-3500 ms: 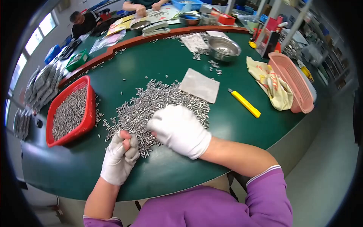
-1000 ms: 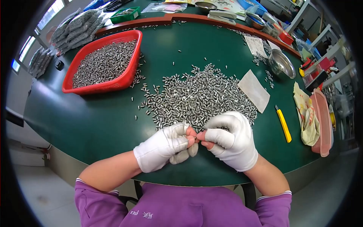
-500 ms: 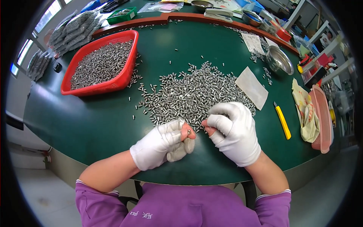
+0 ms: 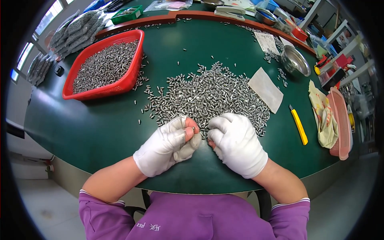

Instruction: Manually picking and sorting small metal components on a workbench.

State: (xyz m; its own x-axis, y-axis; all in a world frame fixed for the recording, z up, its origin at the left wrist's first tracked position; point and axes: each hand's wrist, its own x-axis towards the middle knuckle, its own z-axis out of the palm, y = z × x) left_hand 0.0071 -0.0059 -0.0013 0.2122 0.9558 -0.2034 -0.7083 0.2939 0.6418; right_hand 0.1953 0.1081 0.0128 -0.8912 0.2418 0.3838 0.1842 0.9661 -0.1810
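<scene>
A: Closest in, a small metal pin (image 4: 193, 128) is pinched in the left grip (image 4: 165, 147), between bare thumb and fingertip, right by the heap's near edge!

B: Alongside, the right grip (image 4: 239, 144) is curled palm-down; its fingertips are mostly hidden, so whether anything is pinched there cannot be told.

A: And how will that pin handle?

B: Light and stiff, it would seem; no crushing need be feared. But shiny and round-sided as it looks, it could easily be rolled loose. It is best taken across the middle, on bare skin, not by the narrowed ends.

A: Just beyond, the heap of pins (image 4: 206, 96) is spread over the green counter (image 4: 188, 176), its right side overlapped by a pale sheet (image 4: 266, 90).

B: Singles should be picked most cleanly from the loose fringe. Farther left, a red basket (image 4: 135, 72) is piled with similar pieces: heavy together, probably, and best held by opposite rims.
</scene>
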